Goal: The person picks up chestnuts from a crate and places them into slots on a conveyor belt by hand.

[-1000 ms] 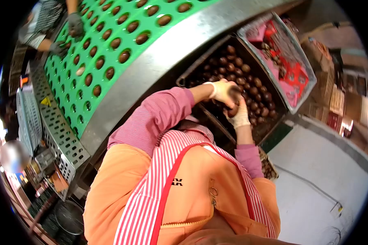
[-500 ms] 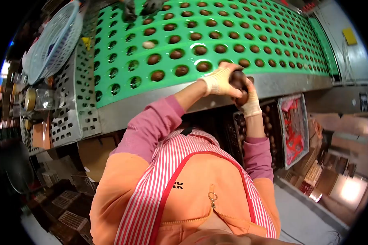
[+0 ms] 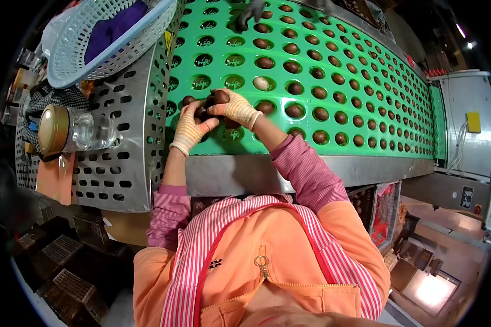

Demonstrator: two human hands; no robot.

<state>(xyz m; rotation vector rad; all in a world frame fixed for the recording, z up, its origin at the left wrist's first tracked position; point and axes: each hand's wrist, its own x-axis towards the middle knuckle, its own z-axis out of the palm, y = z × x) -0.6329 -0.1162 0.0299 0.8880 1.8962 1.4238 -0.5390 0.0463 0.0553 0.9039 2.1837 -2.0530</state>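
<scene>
Both your grips, left hand (image 3: 186, 133) and right hand (image 3: 237, 110), closed around dark balls (image 3: 221, 97) over the green tray's (image 3: 305, 152) near left, more in its wells, blue basket (image 3: 65, 76) holding purple cloth (image 3: 112, 32) left of it.

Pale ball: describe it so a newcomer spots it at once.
Find the big green sheet with rows of pockets. Toward its left end, go to where empty pockets give way to filled ones. There sits the pale ball, cream-white among dark brown balls.

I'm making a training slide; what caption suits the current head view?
Gloved left hand and right hand hold dark brown balls over a green surface lined with cups.
</scene>
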